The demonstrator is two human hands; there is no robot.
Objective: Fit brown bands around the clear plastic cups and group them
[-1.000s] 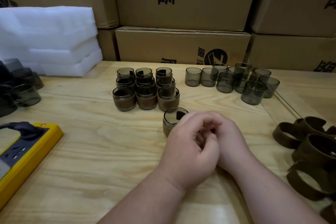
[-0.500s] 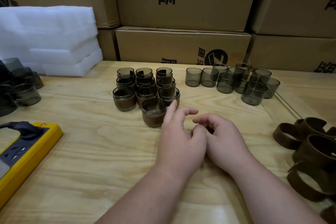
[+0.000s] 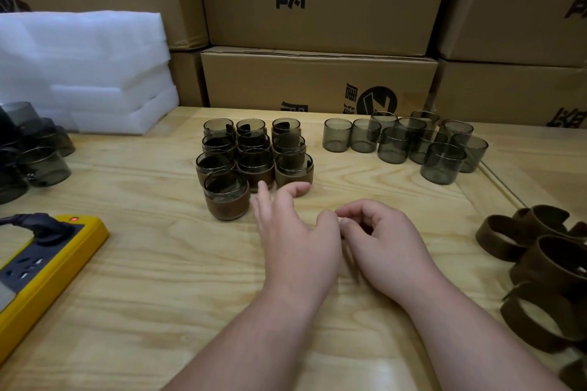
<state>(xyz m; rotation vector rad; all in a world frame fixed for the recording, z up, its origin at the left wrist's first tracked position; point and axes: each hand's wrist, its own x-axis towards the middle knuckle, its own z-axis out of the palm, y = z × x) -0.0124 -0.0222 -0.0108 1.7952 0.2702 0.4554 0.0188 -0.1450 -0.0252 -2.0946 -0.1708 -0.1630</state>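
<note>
Banded cup (image 3: 226, 197), upright, at 7 o'clock of the banded cup block (image 3: 254, 152); bare smoky cups (image 3: 409, 144) at 1 o'clock; loose brown bands (image 3: 546, 267) at 4 o'clock.

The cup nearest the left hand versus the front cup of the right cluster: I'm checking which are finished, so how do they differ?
The nearest cup wears a brown band round its lower half; the front unbanded cup is bare. The first stands against the banded group, the second among bare cups. Both are upright, smoky and see-through.
</note>
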